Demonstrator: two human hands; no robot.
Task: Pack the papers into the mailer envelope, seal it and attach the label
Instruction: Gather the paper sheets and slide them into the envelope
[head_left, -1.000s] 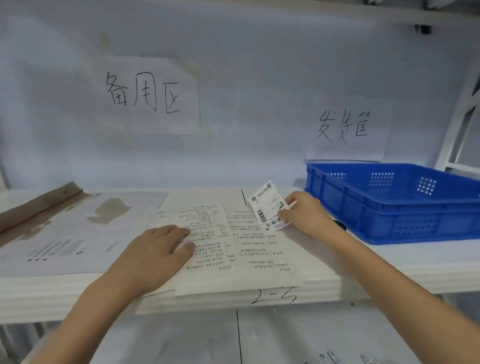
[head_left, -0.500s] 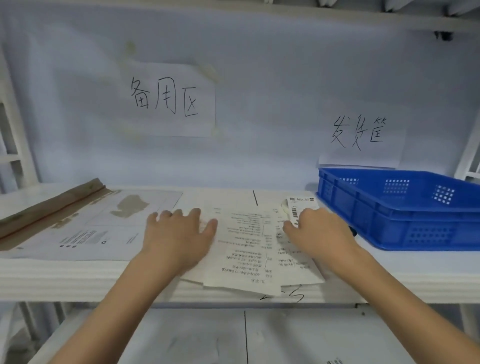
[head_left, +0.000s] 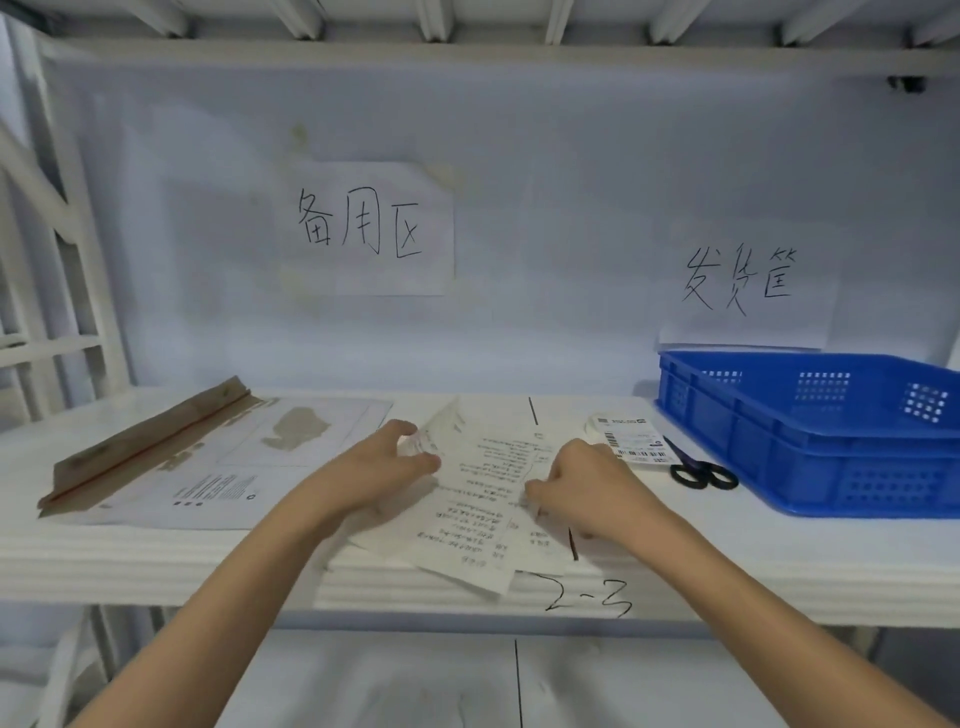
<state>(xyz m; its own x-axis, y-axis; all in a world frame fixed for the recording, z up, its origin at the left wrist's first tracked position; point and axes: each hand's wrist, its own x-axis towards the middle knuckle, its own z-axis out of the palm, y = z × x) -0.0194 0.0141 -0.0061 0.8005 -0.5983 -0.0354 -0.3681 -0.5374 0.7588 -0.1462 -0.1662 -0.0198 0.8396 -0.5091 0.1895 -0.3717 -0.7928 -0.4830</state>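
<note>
both hands gather the papers (head_left: 483, 499) at the shelf's front edge: left hand (head_left: 379, 467) pinching a lifted corner, right hand (head_left: 587, 488) gripping the right edge; next, squaring them for the mailer envelope (head_left: 208, 457) lying left, label (head_left: 631, 439) right

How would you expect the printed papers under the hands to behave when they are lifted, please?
Probably floppy: the papers already curl up where the left hand lifts a corner. Likely light, being thin sheets. They may fan apart, since they lie skewed over the shelf edge.
</note>
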